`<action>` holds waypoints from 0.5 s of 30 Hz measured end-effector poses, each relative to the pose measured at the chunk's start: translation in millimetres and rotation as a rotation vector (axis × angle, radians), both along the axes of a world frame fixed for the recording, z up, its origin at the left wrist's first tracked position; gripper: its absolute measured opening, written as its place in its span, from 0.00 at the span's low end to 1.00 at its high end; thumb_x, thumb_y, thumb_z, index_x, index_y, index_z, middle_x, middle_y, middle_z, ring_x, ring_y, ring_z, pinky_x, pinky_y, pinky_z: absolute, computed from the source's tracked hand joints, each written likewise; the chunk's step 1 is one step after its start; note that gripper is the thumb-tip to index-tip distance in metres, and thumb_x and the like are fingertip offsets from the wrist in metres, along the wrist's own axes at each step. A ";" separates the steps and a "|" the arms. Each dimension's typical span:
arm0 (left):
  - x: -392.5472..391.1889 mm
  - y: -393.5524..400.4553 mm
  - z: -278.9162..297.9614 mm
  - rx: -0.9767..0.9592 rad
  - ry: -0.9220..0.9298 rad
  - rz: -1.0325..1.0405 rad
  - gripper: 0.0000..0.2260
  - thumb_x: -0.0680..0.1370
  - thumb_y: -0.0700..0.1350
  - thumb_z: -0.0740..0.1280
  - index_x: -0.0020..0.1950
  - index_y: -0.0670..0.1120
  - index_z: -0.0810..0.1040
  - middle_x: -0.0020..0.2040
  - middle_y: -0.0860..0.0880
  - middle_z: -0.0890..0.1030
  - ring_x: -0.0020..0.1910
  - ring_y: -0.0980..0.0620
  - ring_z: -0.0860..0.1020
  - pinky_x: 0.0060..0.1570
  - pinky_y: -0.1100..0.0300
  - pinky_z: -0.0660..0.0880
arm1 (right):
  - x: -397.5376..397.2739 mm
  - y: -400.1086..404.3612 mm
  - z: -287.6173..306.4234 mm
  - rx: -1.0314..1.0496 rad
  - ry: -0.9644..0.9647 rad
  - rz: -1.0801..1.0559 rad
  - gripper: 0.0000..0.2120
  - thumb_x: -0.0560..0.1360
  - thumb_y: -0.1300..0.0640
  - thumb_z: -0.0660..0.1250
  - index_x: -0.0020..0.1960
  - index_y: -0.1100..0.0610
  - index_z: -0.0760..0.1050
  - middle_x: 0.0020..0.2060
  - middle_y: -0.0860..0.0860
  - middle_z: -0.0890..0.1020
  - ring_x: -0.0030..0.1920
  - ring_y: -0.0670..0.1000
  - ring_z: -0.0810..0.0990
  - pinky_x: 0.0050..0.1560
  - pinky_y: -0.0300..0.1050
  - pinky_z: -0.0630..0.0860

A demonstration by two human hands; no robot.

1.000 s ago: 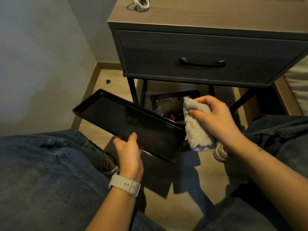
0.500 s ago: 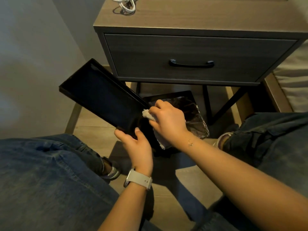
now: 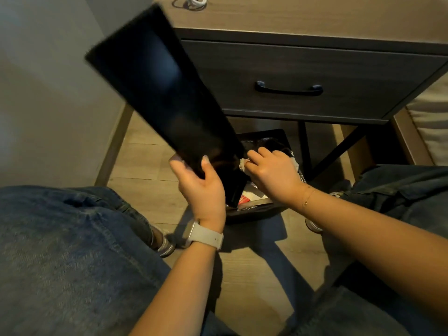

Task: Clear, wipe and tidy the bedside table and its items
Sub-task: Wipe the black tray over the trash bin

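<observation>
the left hand [image 3: 202, 183] grips the near end of a black tray [image 3: 160, 93], thumb curled over its inner face and fingers wrapped behind it. the tray is tilted steeply, its far end raised up toward the left front corner of the bedside table [image 3: 315, 25] and its low corner hanging over the small black bin [image 3: 261, 207] on the floor. the right hand [image 3: 271, 172] has its fingers curled around a pale cloth [image 3: 242, 164], which is pressed against the lower edge of the tray right beside the left hand; only a scrap of the cloth shows between the fingers. the bin stands on the wood floor under the front of the table, lined with a clear bag, with some white and red rubbish visible inside. the table's drawer [image 3: 303, 76] is shut, its dark handle [image 3: 288, 89] across the middle. a coiled white cable [image 3: 194, 0] lies on the tabletop near the back left corner. a pale watch [image 3: 206, 236] sits on the left wrist, a thin bracelet [image 3: 308, 197] on the right, and knees in blue jeans [image 3: 60, 251] frame both sides.
</observation>
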State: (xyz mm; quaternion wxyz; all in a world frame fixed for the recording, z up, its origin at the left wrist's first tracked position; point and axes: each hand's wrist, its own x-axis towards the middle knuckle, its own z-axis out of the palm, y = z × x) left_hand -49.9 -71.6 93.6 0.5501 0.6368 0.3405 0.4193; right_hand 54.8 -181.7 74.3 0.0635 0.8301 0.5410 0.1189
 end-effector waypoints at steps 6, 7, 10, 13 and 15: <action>9.2 -7.5 1.4 0.293 0.087 -0.248 0.17 0.79 0.37 0.63 0.67 0.41 0.65 0.45 0.64 0.72 0.44 0.68 0.77 0.39 0.75 0.72 | 13.2 -30.6 27.4 -0.247 0.168 -0.039 0.15 0.69 0.53 0.71 0.55 0.51 0.79 0.52 0.50 0.75 0.51 0.53 0.75 0.39 0.47 0.71; 11.3 -7.3 2.3 0.332 0.077 -0.294 0.16 0.79 0.38 0.63 0.65 0.45 0.64 0.45 0.63 0.73 0.45 0.68 0.77 0.40 0.74 0.72 | 17.5 -42.6 34.3 -0.292 0.222 -0.064 0.15 0.72 0.52 0.67 0.58 0.50 0.77 0.54 0.49 0.74 0.54 0.52 0.74 0.44 0.47 0.74; 21.2 -4.8 7.0 0.509 0.058 -0.364 0.13 0.80 0.38 0.63 0.60 0.48 0.62 0.42 0.55 0.75 0.43 0.59 0.78 0.33 0.73 0.71 | 32.0 -78.2 56.3 -0.333 0.403 -0.179 0.17 0.75 0.47 0.64 0.64 0.45 0.74 0.56 0.46 0.74 0.56 0.48 0.75 0.48 0.46 0.75; 27.3 -3.2 7.3 0.621 0.076 -0.455 0.13 0.78 0.37 0.63 0.58 0.48 0.63 0.37 0.50 0.75 0.38 0.50 0.76 0.28 0.75 0.67 | 54.9 -105.8 73.6 -0.297 0.610 -0.389 0.14 0.74 0.47 0.67 0.59 0.45 0.77 0.53 0.46 0.78 0.52 0.49 0.77 0.47 0.47 0.75; 26.1 -0.5 6.0 0.737 0.104 -0.516 0.15 0.76 0.36 0.64 0.58 0.47 0.64 0.35 0.46 0.77 0.34 0.46 0.76 0.32 0.71 0.67 | 71.3 -120.1 83.5 -0.165 0.766 -0.551 0.09 0.72 0.49 0.70 0.52 0.46 0.80 0.50 0.47 0.81 0.49 0.48 0.78 0.49 0.46 0.76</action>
